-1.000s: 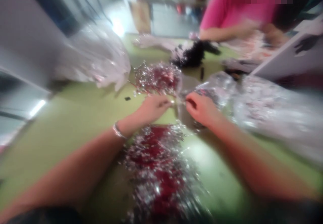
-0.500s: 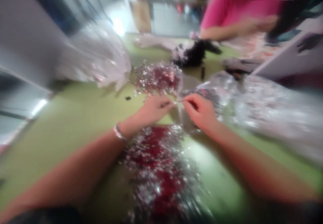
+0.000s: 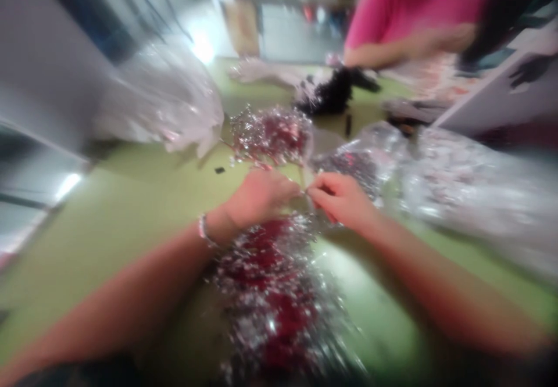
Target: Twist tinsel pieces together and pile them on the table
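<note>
My left hand (image 3: 264, 195) and my right hand (image 3: 337, 197) meet fingertip to fingertip over the middle of the table. Both are closed in a pinch. Something small and pale sits between the fingertips, too blurred to name. Just beyond my hands is a shiny silver and red heap (image 3: 274, 134) that looks like tinsel pieces. A clear plastic bag (image 3: 387, 143) with silvery and red pieces in it lies behind my right hand. Nearer to me, below my hands, stretches a larger spread of silver and dark red tinsel-like strands (image 3: 279, 294).
A green table (image 3: 143, 201) lies under everything. Clear plastic bags stand at left (image 3: 174, 108) and right (image 3: 471, 195). A black bundle (image 3: 335, 90) lies at the back. Across the table a person in a pink top (image 3: 392, 21) works beside a pale panel (image 3: 501, 90).
Both hands have come slightly down towards me, and their fingertips have drawn closer together. My left hand has turned so its back shows more. The heaps and bags stay put.
</note>
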`<control>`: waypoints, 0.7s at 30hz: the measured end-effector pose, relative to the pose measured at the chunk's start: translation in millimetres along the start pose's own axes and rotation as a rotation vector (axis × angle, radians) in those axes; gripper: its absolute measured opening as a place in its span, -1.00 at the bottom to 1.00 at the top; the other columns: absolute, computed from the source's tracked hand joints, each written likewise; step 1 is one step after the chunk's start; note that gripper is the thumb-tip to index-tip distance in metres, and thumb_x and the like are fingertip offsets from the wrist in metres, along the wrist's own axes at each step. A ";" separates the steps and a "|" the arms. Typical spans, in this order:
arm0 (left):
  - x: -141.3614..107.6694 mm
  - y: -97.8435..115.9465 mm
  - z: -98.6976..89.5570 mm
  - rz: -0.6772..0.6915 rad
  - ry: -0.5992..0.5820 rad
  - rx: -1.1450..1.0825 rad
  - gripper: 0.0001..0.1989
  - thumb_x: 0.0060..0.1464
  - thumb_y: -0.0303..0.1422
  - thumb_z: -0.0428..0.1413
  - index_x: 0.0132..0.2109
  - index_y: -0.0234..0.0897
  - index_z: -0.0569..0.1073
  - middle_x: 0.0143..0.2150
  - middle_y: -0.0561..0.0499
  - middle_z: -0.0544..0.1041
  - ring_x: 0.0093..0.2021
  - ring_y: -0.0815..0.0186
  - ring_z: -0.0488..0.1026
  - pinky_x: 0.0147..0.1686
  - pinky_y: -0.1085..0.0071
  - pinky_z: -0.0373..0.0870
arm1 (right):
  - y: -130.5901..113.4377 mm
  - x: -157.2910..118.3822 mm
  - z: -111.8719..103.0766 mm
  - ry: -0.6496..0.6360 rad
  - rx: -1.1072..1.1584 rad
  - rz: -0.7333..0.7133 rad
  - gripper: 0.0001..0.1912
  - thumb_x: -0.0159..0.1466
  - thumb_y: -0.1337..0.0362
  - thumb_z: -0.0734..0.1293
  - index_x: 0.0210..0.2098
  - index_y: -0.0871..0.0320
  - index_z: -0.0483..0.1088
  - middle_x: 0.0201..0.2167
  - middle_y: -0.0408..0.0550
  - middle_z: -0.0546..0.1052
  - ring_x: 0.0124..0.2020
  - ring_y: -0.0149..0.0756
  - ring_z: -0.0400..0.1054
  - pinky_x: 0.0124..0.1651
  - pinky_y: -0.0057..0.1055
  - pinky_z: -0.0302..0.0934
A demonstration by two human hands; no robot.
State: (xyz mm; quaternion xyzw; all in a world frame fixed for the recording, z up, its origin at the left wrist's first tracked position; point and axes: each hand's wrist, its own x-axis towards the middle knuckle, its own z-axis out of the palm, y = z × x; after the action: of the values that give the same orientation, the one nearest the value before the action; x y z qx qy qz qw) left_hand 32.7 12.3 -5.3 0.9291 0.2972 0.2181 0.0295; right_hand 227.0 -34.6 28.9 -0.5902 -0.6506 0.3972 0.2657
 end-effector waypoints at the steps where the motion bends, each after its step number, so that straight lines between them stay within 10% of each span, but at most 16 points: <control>1: 1.2 -1.1 -2.5 0.006 -0.003 -0.021 -0.69 0.23 -0.26 -0.02 -0.37 -0.26 0.53 -0.50 0.02 0.52 -0.49 0.38 0.35 -0.49 0.42 0.19 | -1.1 0.0 0.0 0.004 0.012 0.003 -0.84 0.23 0.31 0.27 -0.49 0.14 0.35 -0.72 -0.30 0.34 -0.76 -0.52 0.17 -0.59 -0.48 0.08; 7: 4.4 -29.9 -19.9 -0.169 0.075 -0.232 -0.77 0.22 -0.25 0.04 -0.18 -0.23 0.56 -0.30 -0.01 0.55 -0.29 0.34 0.44 -0.24 0.38 0.36 | -0.1 6.0 -2.9 -0.109 -0.095 -0.101 -0.81 0.21 0.32 0.26 -0.53 0.15 0.38 -0.63 -0.22 0.45 -0.65 -0.51 0.22 -0.51 -0.47 0.12; 11: 0.8 -36.4 -13.5 -0.258 -0.117 -0.074 -0.76 0.17 -0.36 0.04 -0.07 -0.19 0.55 -0.15 -0.06 0.51 -0.18 0.25 0.43 -0.18 0.33 0.34 | 7.7 9.5 -7.8 -0.304 -0.181 -0.265 -0.78 0.21 0.20 0.29 -0.51 0.11 0.46 -0.56 -0.19 0.50 -0.51 -0.42 0.30 -0.41 -0.42 0.16; 17: 2.3 -34.7 6.1 -0.344 -0.176 0.065 -0.73 0.16 -0.47 -0.02 -0.10 -0.26 0.55 -0.17 -0.10 0.49 -0.28 0.27 0.39 -0.33 0.37 0.29 | 27.7 26.2 -30.2 0.110 -0.482 -0.289 -0.70 0.30 0.20 0.22 -0.51 0.10 0.47 -0.53 -0.13 0.53 -0.50 -0.36 0.32 -0.26 -0.29 0.19; 21: 2.0 -43.6 11.5 -0.333 -0.127 0.031 -0.79 0.19 -0.37 0.03 -0.22 -0.26 0.58 -0.22 -0.07 0.49 -0.27 0.27 0.40 -0.30 0.37 0.31 | 42.1 35.8 -42.4 0.044 -0.781 -0.215 -0.81 0.25 0.24 0.28 -0.44 0.09 0.51 -0.44 -0.06 0.56 -0.45 -0.28 0.35 -0.31 -0.28 0.16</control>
State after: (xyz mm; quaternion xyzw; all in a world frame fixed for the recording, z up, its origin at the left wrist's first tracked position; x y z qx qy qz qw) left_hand 15.5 50.1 -23.0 0.8792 0.4479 0.1464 0.0699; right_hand 279.2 8.6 12.6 -0.5839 -0.8047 0.0772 0.0752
